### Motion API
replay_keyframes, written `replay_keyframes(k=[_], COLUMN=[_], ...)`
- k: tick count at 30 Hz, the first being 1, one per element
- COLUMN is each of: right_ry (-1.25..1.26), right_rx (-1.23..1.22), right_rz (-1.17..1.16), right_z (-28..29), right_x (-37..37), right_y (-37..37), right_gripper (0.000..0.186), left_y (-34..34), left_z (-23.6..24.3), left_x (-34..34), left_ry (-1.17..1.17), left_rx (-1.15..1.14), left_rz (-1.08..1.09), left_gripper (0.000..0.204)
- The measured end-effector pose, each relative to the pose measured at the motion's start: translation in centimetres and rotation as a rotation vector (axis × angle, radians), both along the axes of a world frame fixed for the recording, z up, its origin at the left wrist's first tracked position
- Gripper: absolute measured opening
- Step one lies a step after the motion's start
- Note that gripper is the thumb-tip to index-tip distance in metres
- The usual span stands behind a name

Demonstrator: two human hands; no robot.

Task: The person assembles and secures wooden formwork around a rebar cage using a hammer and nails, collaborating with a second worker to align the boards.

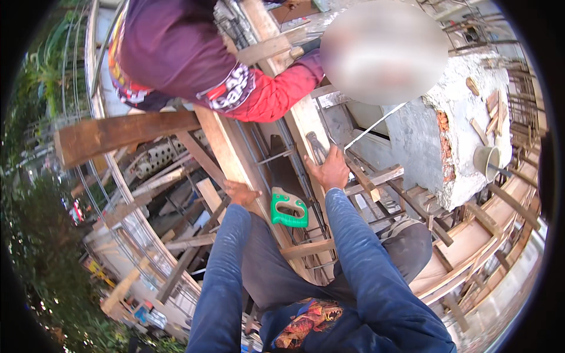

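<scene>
My left hand (241, 193) rests on the left wooden formwork board (226, 150), thumb stretched out and fingers apart. On the right board (305, 117) leans my right hand (331, 170), its thumb and forefinger spread. Metal pincers (315, 146) lie on that board just beyond it, their handle ends close to the thumb and forefinger. Between the two boards, near my knees, sits a handsaw with a green handle (288, 210); its dark blade points away from me down into the gap. Steel reinforcing bars (285, 138) run along this gap.
A co-worker in a maroon and red shirt (170, 53) bends over the boards' far end. A thick brown plank (126, 135) juts out at left. Rough concrete with exposed brick (444, 147) stands at right. Timber scaffolding (465, 253) and loose rods (376, 125) surround me, with drops between.
</scene>
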State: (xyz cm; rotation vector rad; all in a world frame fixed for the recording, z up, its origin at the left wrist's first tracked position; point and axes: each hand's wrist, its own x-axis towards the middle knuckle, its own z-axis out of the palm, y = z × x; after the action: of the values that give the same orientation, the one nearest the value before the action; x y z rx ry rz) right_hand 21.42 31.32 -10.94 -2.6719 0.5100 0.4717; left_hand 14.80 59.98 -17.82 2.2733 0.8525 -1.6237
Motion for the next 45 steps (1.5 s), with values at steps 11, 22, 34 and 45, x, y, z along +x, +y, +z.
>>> replay_keyframes(k=[11, 22, 34, 45], right_ry=[0.033, 0.063, 0.067, 0.039], right_rx=[0.051, 0.096, 0.086, 0.107], right_rz=[-0.010, -0.037, -0.041, -0.020], right_z=[0.2, 0.2, 0.8, 0.4], right_x=[-0.1, -0.1, -0.2, 0.0], right_y=[-1.0, -1.2, -2.1, -1.3], right_gripper=[0.087, 0.092, 0.077, 0.078], left_y=[-0.6, 0.4, 0.9, 2.6], left_z=[1.3, -0.9, -1.1, -2.1], left_x=[0.2, -1.0, -0.5, -1.6], left_ry=[-0.054, -0.112, 0.041, -0.109], left_rx=[-0.021, 0.020, -0.095, 0.106], left_rz=[0.305, 0.225, 0.376, 0.329], left_gripper=[0.150, 0.140, 0.139, 0.140])
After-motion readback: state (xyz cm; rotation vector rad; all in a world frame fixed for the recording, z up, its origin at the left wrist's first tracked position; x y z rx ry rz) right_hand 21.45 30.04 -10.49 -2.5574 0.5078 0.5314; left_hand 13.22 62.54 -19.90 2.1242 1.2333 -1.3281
